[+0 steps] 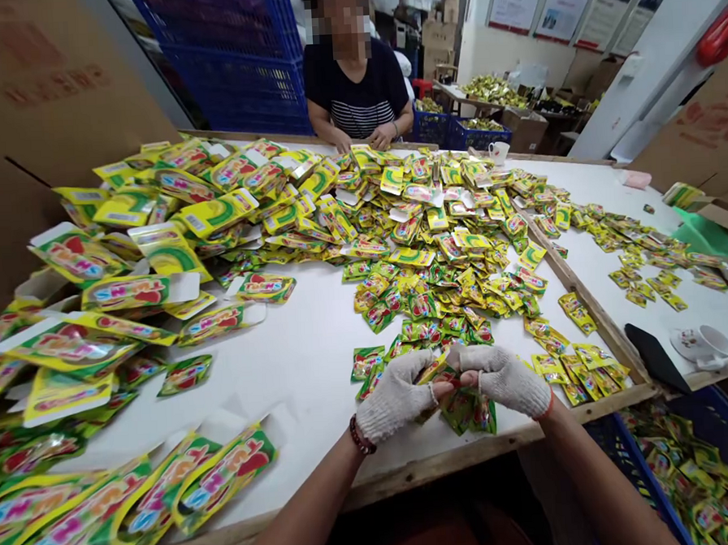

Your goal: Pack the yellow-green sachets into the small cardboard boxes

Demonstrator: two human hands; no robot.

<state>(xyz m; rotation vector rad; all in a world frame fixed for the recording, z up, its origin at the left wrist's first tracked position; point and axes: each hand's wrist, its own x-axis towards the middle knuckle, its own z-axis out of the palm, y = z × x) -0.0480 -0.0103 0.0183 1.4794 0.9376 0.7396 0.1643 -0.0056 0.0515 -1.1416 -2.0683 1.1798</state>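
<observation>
My left hand (400,394) and my right hand (509,379) meet near the table's front edge, both in white knit gloves with bare thumb tips. Between them is a small yellow printed box (433,372), mostly covered by my fingers. The left fingers wrap round it, while the right thumb and fingers pinch at its near end. Green foil sachets (469,413) lie just under my hands. Beyond them spreads a heap of yellow and green sachets (444,289). Printed cartons (214,215) are piled at the left, many with white end flaps standing open.
Several cartons (225,475) lie in a row at the front left. A wooden strip (575,282) divides the white table (282,334). To the right are a black flat object (655,359), a mug (701,344) and a blue crate (630,454) of sachets. Another person (358,94) sits opposite.
</observation>
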